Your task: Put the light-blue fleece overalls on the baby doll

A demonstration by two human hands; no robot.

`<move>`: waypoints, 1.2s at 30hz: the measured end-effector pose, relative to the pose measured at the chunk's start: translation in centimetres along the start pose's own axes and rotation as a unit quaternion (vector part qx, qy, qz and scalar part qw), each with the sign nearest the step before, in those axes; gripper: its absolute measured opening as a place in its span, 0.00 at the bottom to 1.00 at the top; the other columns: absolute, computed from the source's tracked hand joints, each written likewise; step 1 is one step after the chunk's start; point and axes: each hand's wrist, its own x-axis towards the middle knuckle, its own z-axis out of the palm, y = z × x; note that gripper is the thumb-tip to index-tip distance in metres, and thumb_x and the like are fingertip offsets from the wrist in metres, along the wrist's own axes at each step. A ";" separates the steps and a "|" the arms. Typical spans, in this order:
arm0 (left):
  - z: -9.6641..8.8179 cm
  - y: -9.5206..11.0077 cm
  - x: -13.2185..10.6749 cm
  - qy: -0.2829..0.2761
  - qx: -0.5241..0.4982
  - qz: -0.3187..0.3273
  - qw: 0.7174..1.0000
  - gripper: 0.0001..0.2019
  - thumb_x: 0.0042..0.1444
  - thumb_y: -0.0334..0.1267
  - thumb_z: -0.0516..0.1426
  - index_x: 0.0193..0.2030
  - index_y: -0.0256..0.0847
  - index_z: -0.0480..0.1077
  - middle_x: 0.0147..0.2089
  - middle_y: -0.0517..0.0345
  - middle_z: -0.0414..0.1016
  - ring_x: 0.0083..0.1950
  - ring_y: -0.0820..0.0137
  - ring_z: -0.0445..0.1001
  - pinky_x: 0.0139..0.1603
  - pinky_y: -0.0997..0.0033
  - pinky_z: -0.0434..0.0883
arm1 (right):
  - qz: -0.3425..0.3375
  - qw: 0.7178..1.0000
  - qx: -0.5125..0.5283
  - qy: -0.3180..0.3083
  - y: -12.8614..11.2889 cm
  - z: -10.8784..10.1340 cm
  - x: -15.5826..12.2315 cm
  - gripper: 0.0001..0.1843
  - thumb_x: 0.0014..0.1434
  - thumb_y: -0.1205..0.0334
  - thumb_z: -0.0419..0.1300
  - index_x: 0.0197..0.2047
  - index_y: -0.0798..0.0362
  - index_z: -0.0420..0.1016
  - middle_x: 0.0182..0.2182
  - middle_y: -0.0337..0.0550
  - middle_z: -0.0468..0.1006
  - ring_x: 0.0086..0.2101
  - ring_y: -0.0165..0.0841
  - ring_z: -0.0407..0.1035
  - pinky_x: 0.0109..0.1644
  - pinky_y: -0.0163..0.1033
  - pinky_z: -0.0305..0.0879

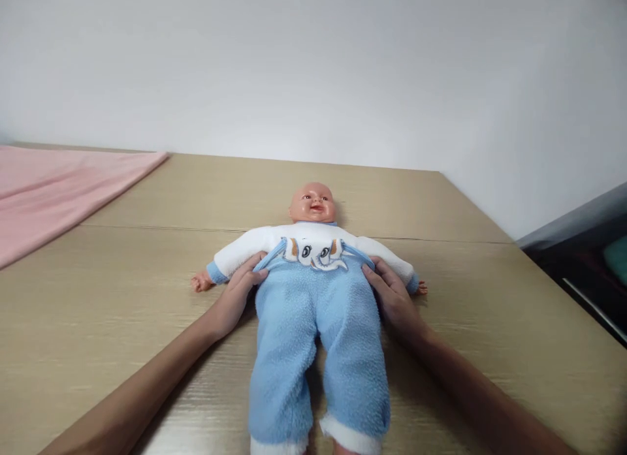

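pinching blue trousers [316,295] at the waist with left hand [239,292] and right hand [393,297], flanking doll [313,207] laid lengthwise, head away.

I have open passage over the pale wood-grain tabletop [147,298] on the left, between the flat pink cloth [63,194] and the bare left forearm [161,357], and another strip on the right, out to the slanting edge. Straight across the middle, the bald plastic doll in a white top [313,232] blocks me, its outspread arms widening the barrier. The bare left hand [240,293] and bare right hand [392,297], pinching the waist of the light blue fleece trousers [289,324], close off both flanks. Beyond its head I have a far strip, stopped by the plain white wall [313,70].
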 end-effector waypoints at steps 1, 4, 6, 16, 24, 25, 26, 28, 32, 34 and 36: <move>-0.1 -0.1 0.0 0.009 0.014 0.012 1.000 0.14 0.66 0.48 0.66 0.53 0.44 0.82 0.53 0.52 0.81 0.59 0.51 0.74 0.63 0.59 0.70 | -0.018 1.000 -0.025 0.004 0.0 -0.1 0.0 0.19 0.69 0.40 0.74 0.47 0.46 0.83 0.40 0.37 0.78 0.43 0.38 0.69 0.53 0.42 0.68; 0.1 -0.2 0.0 0.028 -0.038 0.037 0.998 0.10 0.70 0.49 0.66 0.45 0.45 0.77 0.43 0.59 0.74 0.47 0.61 0.68 0.51 0.66 0.67 | -0.055 0.997 -0.047 0.013 -0.1 -0.2 -0.1 0.18 0.72 0.40 0.70 0.47 0.46 0.80 0.38 0.36 0.74 0.39 0.37 0.64 0.48 0.42 0.64; 0.5 0.1 0.0 0.053 -0.110 0.043 0.992 0.12 0.67 0.48 0.69 0.42 0.45 0.75 0.39 0.61 0.70 0.42 0.65 0.64 0.45 0.69 0.65 | -0.077 0.995 -0.055 0.012 -0.2 -0.1 -0.2 0.18 0.73 0.40 0.69 0.47 0.46 0.78 0.37 0.36 0.72 0.37 0.36 0.62 0.45 0.42 0.62; 1.4 0.5 0.4 0.072 -0.111 0.051 0.990 0.15 0.63 0.48 0.71 0.41 0.44 0.73 0.39 0.61 0.70 0.41 0.66 0.64 0.44 0.69 0.64 | -0.114 0.989 -0.078 0.051 -0.4 0.9 0.2 0.22 0.73 0.36 0.69 0.46 0.46 0.76 0.36 0.36 0.75 0.36 0.37 0.65 0.42 0.41 0.65; 2.1 1.7 -0.1 0.068 0.058 0.056 0.994 0.21 0.68 0.61 0.66 0.41 0.44 0.74 0.38 0.60 0.67 0.41 0.63 0.62 0.42 0.67 0.64 | -0.039 0.998 -0.039 0.038 -0.3 1.5 0.9 0.26 0.66 0.30 0.73 0.45 0.45 0.80 0.34 0.36 0.76 0.36 0.38 0.66 0.43 0.42 0.67; 2.2 1.8 -0.1 0.074 0.057 0.064 0.994 0.22 0.68 0.62 0.66 0.39 0.45 0.74 0.37 0.60 0.66 0.41 0.63 0.62 0.42 0.67 0.64 | -0.053 0.996 -0.053 0.041 -0.4 1.4 0.9 0.25 0.68 0.31 0.71 0.43 0.45 0.80 0.34 0.36 0.75 0.37 0.39 0.66 0.46 0.43 0.68; 2.1 1.7 -0.1 0.082 0.056 0.072 0.992 0.24 0.68 0.64 0.66 0.37 0.45 0.72 0.36 0.61 0.65 0.40 0.63 0.62 0.43 0.67 0.65 | -0.068 0.994 -0.067 0.047 -0.4 1.3 0.8 0.25 0.69 0.31 0.70 0.41 0.45 0.80 0.34 0.37 0.75 0.37 0.39 0.66 0.48 0.43 0.69; 2.1 1.5 0.1 0.101 0.054 0.086 0.990 0.25 0.69 0.65 0.66 0.37 0.44 0.73 0.36 0.61 0.68 0.42 0.63 0.65 0.47 0.67 0.66 | -0.092 0.990 -0.091 0.061 -0.4 1.1 0.9 0.24 0.72 0.33 0.68 0.38 0.45 0.79 0.35 0.38 0.75 0.39 0.40 0.68 0.52 0.43 0.70; 1.9 0.6 0.5 0.151 0.041 0.090 0.984 0.23 0.72 0.64 0.65 0.46 0.44 0.79 0.47 0.57 0.81 0.53 0.61 0.74 0.60 0.67 0.68 | -0.111 0.986 -0.090 0.080 0.2 0.6 1.0 0.17 0.71 0.39 0.70 0.48 0.44 0.82 0.44 0.41 0.83 0.47 0.42 0.75 0.60 0.47 0.72; 1.9 0.3 0.7 0.169 0.037 0.096 0.980 0.22 0.72 0.64 0.66 0.46 0.44 0.79 0.47 0.58 0.82 0.53 0.61 0.75 0.61 0.67 0.68 | -0.127 0.984 -0.078 0.096 0.6 0.4 0.8 0.16 0.71 0.43 0.70 0.53 0.44 0.80 0.49 0.44 0.84 0.51 0.43 0.77 0.63 0.50 0.73; 1.9 0.1 0.7 0.173 0.033 0.104 0.979 0.23 0.70 0.64 0.67 0.44 0.44 0.79 0.45 0.58 0.80 0.51 0.62 0.74 0.59 0.67 0.69 | -0.160 0.975 -0.091 0.123 0.9 0.3 0.4 0.15 0.73 0.47 0.69 0.56 0.44 0.79 0.52 0.46 0.83 0.53 0.44 0.78 0.66 0.53 0.73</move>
